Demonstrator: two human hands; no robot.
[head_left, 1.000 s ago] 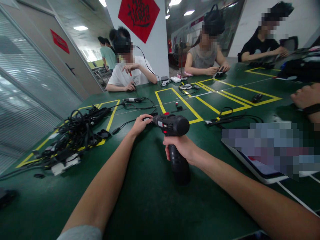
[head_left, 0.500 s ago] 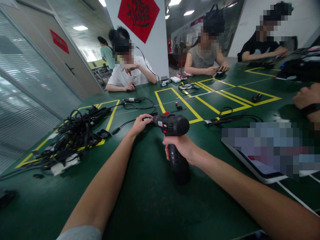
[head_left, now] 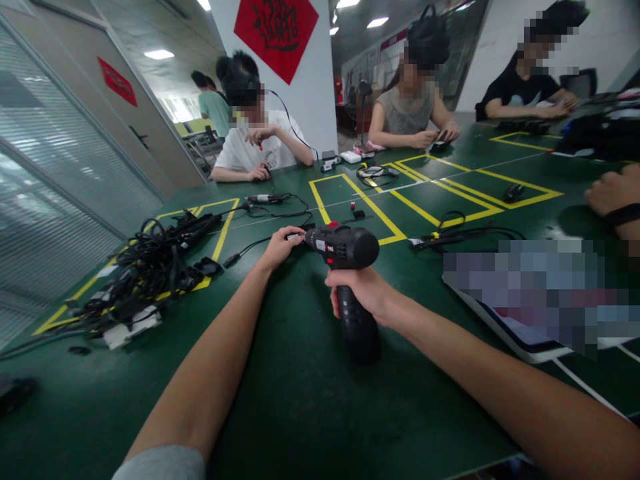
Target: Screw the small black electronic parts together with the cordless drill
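one black cordless drill (head_left: 345, 247) with red accents is held upright over the middle of the green bench (head_left: 300, 407), grip down, nose pointing left. the right hand (head_left: 357, 292) is clamped around the top of the grip, its arm reaching in from the near right. the left hand (head_left: 283, 248), its arm coming from the near left, is closed on one small black-and-white piece (head_left: 295, 236), too small to name, just beside the drill's nose. one thin black cable (head_left: 247, 248) runs left from that hand. further left lies one tangled heap of black cables (head_left: 150, 273). to the right are one cable bundle (head_left: 465, 237), one computer mouse (head_left: 514, 193) and one blurred tablet (head_left: 520, 293). three seated co-workers (head_left: 260, 153) sit along the far side, and another person's hand (head_left: 613, 193) lies at the right edge.
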